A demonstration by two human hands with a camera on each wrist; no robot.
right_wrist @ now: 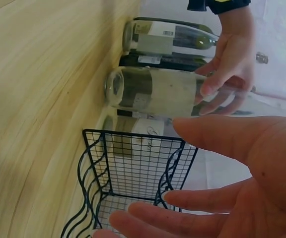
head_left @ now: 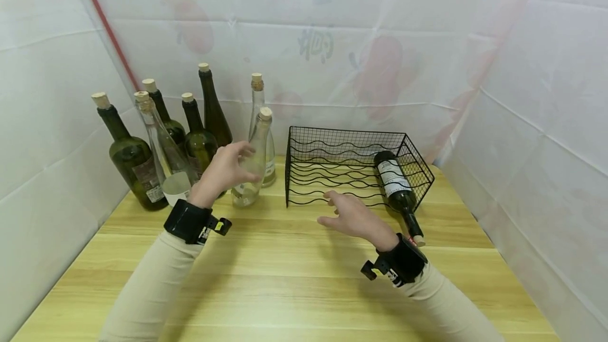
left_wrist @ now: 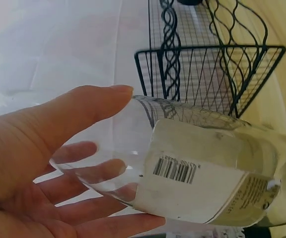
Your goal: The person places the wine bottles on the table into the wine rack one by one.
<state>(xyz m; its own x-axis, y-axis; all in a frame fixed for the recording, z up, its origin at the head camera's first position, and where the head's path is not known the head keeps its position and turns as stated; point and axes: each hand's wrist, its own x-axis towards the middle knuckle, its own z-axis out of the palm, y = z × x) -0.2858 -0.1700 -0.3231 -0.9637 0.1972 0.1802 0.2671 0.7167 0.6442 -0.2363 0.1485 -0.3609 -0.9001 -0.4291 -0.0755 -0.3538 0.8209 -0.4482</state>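
A clear corked glass bottle (head_left: 252,173) (left_wrist: 207,178) (right_wrist: 153,91) with a white label stands on the wooden table just left of a black wire rack (head_left: 332,141) (left_wrist: 207,54) (right_wrist: 133,158). My left hand (head_left: 230,168) (left_wrist: 48,163) (right_wrist: 230,64) cups its body loosely: the thumb tip touches the glass and the spread fingers show behind it. My right hand (head_left: 344,215) (right_wrist: 232,188) hovers open, palm down, at the rack's front edge, holding nothing. A dark labelled bottle (head_left: 394,181) lies in the rack's right side, its corked neck poking out the front.
Several corked bottles, green (head_left: 130,157) and clear (head_left: 166,162), stand in a cluster at the back left; another clear one (head_left: 258,104) is behind the cupped bottle. White sheeting walls the table (head_left: 285,278) on three sides.
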